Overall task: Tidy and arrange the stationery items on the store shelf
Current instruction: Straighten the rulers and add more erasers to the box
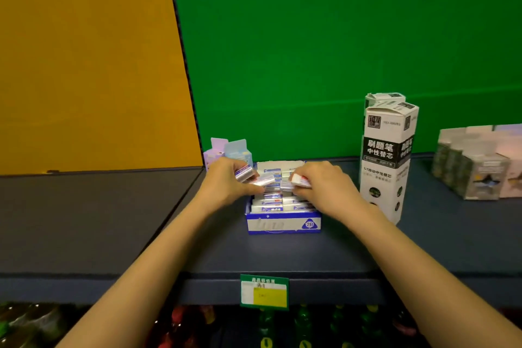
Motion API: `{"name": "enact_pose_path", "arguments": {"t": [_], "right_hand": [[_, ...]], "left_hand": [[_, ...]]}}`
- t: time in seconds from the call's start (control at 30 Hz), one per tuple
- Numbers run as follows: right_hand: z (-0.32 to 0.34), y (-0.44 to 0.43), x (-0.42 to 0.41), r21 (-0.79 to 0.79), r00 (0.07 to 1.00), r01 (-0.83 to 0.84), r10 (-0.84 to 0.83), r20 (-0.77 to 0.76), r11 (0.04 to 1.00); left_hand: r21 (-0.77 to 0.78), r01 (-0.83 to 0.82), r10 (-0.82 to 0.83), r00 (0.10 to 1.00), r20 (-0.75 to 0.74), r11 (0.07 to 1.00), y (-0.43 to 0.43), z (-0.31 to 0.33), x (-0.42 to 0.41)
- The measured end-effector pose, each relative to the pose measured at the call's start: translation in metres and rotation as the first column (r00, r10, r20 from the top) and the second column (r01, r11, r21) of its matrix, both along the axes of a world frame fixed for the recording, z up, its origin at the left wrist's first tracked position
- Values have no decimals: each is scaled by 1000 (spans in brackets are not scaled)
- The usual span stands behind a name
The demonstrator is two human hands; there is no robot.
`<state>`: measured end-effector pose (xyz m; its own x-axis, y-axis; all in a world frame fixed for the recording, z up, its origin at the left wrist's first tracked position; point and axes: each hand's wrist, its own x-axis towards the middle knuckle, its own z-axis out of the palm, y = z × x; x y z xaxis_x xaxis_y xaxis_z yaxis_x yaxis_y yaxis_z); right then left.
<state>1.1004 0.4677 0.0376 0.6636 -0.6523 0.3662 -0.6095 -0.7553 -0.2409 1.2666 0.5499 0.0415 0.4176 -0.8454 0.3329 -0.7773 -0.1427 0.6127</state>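
Head view: on the dark shelf [282, 256] the blue and white box [282, 225] of erasers [271, 202] sits near the front. The left hand [226, 185] is curled round a loose eraser [245, 173] at the box's far left corner, and the right hand [324, 185] pinches a red-ended eraser [301, 180] over its far right. I'd slot each one in flat against the row, labels matching, and keep the right arm off the tall white carton [388, 150] just beside the box.
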Motion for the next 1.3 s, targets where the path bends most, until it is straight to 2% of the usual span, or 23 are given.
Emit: {"name": "enact_pose_path", "arguments": {"t": [0.17,0.4,0.67,1.0,1.3], "right_hand": [[-4,-1,6,-29,994,60,-63,-89,998],[-1,-2,10,-65,993,71,-77,-88,995],[-6,-7,7,-72,995,87,-90,-34,994],[-11,-12,8,-83,996,80,-82,-17,993],[-8,-12,7,-84,997,56,-60,-48,995]], "left_hand": [[-8,61,-61,998,-19,998,-5,-5,10],[12,86,-87,990,110,996,-12,-6,9],[50,72,-79,982,169,996,-16,-4,6],[139,75,-118,936,331,987,-20,-11,6],[179,96,-162,900,405,979,-19,-10,7]]}}
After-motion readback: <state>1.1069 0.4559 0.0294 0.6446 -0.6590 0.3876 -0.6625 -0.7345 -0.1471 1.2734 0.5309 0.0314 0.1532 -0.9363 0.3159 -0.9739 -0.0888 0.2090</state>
